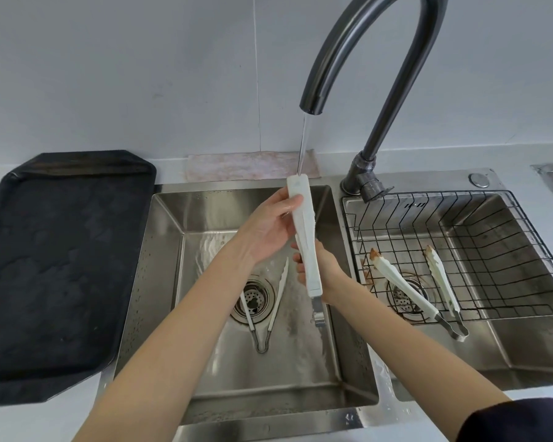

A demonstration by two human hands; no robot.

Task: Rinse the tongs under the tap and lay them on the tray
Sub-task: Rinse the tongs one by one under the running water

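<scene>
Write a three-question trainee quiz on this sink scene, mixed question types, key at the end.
1. True or false: water from the dark curved tap strikes the white-handled tongs held upright in both hands.
2. Where do the stained white tongs lie? A) black tray B) black wire basket C) counter
3. Fill in: the black rectangular tray sits to the ____ of the steel left basin.

Key: 1 true; 2 B, the black wire basket; 3 left.

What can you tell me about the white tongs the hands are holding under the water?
The held tongs are white, plastic-looking, with a metal hinge end pointing down. They stand nearly upright, closed, over the left sink basin. Tap water hits their top tip. The left hand grips the upper part, the right hand the lower.
</scene>
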